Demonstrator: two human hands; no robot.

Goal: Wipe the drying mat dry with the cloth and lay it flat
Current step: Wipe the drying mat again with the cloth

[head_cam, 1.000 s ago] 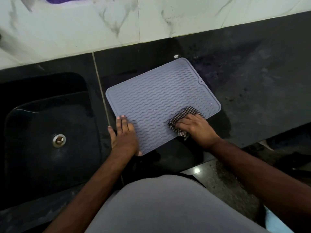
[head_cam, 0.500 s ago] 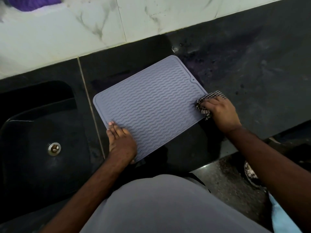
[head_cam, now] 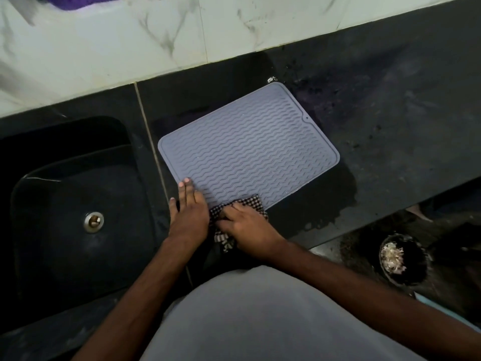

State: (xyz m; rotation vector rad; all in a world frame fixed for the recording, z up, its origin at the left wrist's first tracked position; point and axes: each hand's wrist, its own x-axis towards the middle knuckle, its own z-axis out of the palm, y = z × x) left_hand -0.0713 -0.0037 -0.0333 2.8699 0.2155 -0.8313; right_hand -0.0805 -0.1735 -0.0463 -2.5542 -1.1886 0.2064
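A grey drying mat (head_cam: pixel 250 149) with wavy ridges lies flat on the black counter (head_cam: pixel 390 121), turned at an angle. My left hand (head_cam: pixel 188 214) presses its near left corner with straight fingers. My right hand (head_cam: pixel 247 229) holds a black-and-white checked cloth (head_cam: pixel 251 201) against the mat's near edge, right beside my left hand. Part of the cloth hangs over the counter's front edge below my hands.
A black sink (head_cam: pixel 73 217) with a metal drain (head_cam: pixel 93 222) lies to the left. White marble wall tiles (head_cam: pixel 156 35) run along the back. A wet patch (head_cam: pixel 335 201) darkens the counter right of the mat. On the floor at right stands a dark bowl (head_cam: pixel 402 259) with scraps.
My right hand has swept the cloth from the mat's right edge back along the near edge to my left hand. My left hand stays on the near left corner.
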